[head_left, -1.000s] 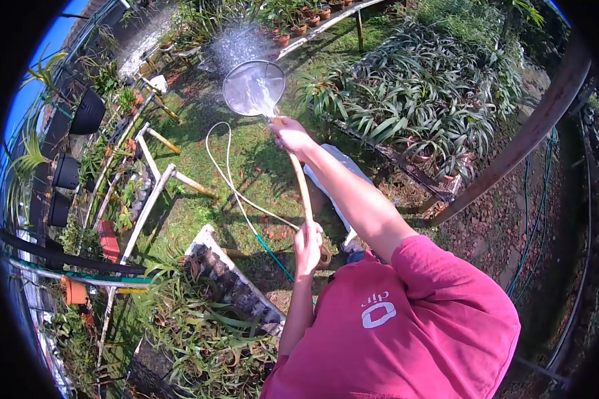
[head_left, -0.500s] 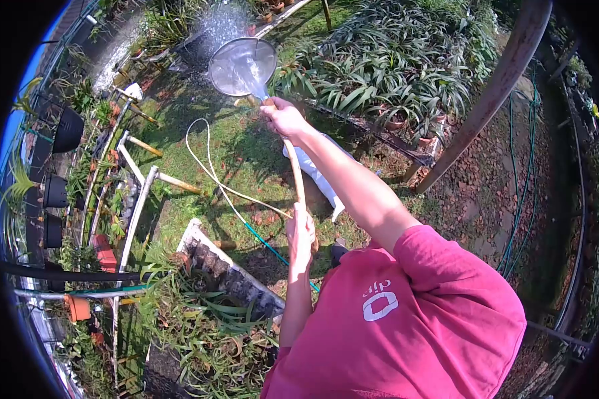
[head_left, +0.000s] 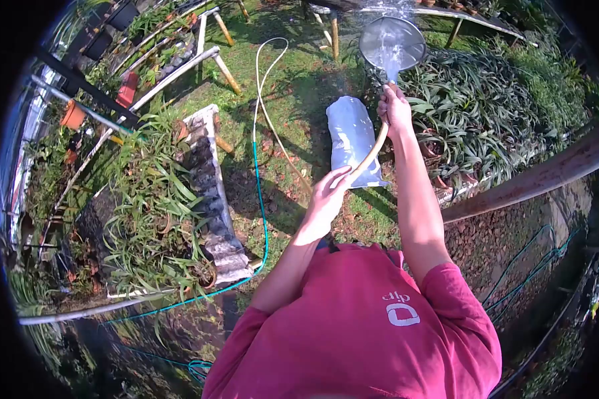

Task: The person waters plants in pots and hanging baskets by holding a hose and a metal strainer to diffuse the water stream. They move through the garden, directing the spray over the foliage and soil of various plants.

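Note:
My right hand (head_left: pixel 395 112) is closed around the hose end, just below a round sieve-like disc (head_left: pixel 393 44) with water spraying through and beyond it. Lower down, my left hand (head_left: pixel 329 195) supports the tan hose (head_left: pixel 373 150), its fingers wrapped at least partly round it. From there the hose loops over the grass and joins a green length (head_left: pixel 260 199). A white sack (head_left: pixel 351 133) lies on the ground behind the hose, between my two hands.
Leafy potted plants (head_left: pixel 146 213) fill a bench at the left, edged by a corrugated sheet (head_left: pixel 221 199). Dense plants (head_left: pixel 472 106) grow at the right, beside a rusty post (head_left: pixel 539 176). White rails (head_left: pixel 180 73) and hanging black pots (head_left: pixel 97 44) stand upper left.
The view has turned, so the plant bed and sack sit differently in it. My right hand and the spraying disc now point toward the upper right, and more of the sack shows.

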A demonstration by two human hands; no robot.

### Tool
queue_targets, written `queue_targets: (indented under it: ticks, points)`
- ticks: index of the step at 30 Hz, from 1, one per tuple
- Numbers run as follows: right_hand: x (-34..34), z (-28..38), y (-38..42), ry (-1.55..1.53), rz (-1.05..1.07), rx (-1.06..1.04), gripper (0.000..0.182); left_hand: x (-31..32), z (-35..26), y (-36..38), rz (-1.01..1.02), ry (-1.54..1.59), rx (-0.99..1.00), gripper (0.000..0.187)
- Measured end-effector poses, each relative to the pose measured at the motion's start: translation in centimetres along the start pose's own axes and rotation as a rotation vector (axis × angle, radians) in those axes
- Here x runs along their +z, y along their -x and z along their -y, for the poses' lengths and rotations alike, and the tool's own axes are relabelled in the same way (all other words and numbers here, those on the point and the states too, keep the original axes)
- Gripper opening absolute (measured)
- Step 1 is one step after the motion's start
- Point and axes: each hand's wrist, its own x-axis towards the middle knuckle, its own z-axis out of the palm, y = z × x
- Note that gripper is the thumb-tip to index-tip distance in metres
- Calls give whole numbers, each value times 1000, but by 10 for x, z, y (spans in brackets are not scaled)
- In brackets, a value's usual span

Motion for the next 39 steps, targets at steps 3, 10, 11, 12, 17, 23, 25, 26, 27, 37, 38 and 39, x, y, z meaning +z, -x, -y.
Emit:
queue_targets:
  ticks: [3, 10, 11, 12, 17, 23, 25, 26, 27, 37, 38, 39]
  points:
    - [-29, 14, 8, -97, -37, 41, 9, 38, 5, 11, -38, -84, 77, 29]
    - [-60, 47, 39, -48, 36, 91, 9, 98, 21, 53, -51, -118, -68, 42]
    - [-56, 46, 50, -22, 32, 95, 10, 101, 16, 65, -60, -102, -131, 43]
    - [-57, 38, 57, -31, 59, 102, 11, 97, 34, 63, -73, -94, -68, 45]
    - [-45, -7, 100, 27, 62, 216, 12, 79, 37, 110, 11, 41, -70, 48]
    - [-24, -46, 178, 125, 127, 233, 14, 57, 75, 189, -19, 63, -28, 46]
    - [-18, -60, 211, 122, 137, 250, 15, 52, 74, 222, -146, 146, -194, 47]
    - [-15, -67, 227, 126, 123, 255, 16, 46, 79, 238, -160, 172, -195, 48]
    - [-14, -75, 240, 133, 101, 272, 14, 41, 83, 252, -174, 199, -196, 48]
    - [-40, -78, 318, 167, 102, 380, 23, 70, 104, 307, 80, 388, 125, 8]
    - [-45, -70, 320, 171, 107, 398, 26, 79, 100, 310, 85, 446, 31, 17]
    - [-52, -66, 321, 143, 119, 397, 26, 87, 91, 316, 108, 641, -209, 29]
